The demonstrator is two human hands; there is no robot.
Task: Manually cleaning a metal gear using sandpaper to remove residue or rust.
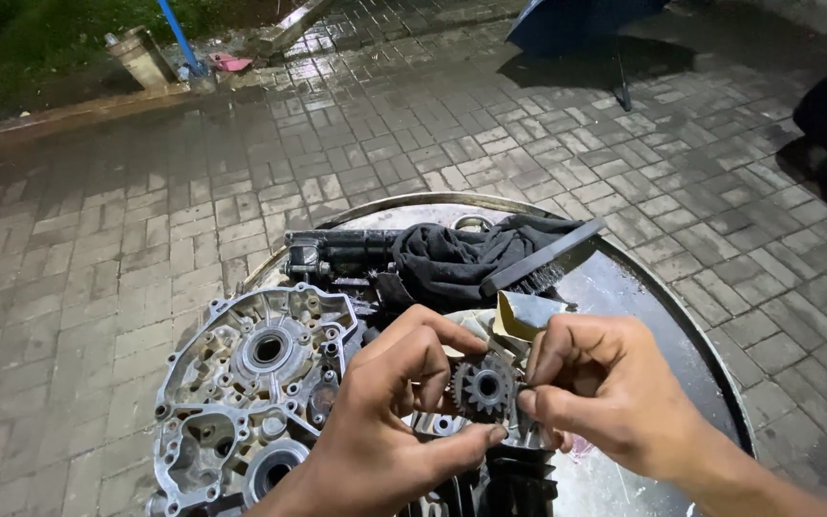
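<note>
- Steel gear [483, 388] pinched between left hand [385, 421] and right hand [595, 393] fingertips, above tray [643, 287] centre.
- Crankcase cover [251, 383] at 9 o'clock, rag [452, 258] at 12.
- Gear looks oily, probably; fingertip-only grip could slip, dropping it onto wet paving.

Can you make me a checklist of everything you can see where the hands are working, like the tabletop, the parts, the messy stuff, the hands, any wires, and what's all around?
Surface: round metal tray, shiny and wet-looking.
Job's things: small dark gear, pinched between both hands; a folded bit of sandpaper rises just behind it.
Clutter: silver engine case half at left; black rag over a dark metal part; black brush resting on the rag.
Grippers: left hand and right hand both grip the gear.
Cables: nothing seen.
Surroundings: wet brick paving, grass, blue pole, blue umbrella.
</note>
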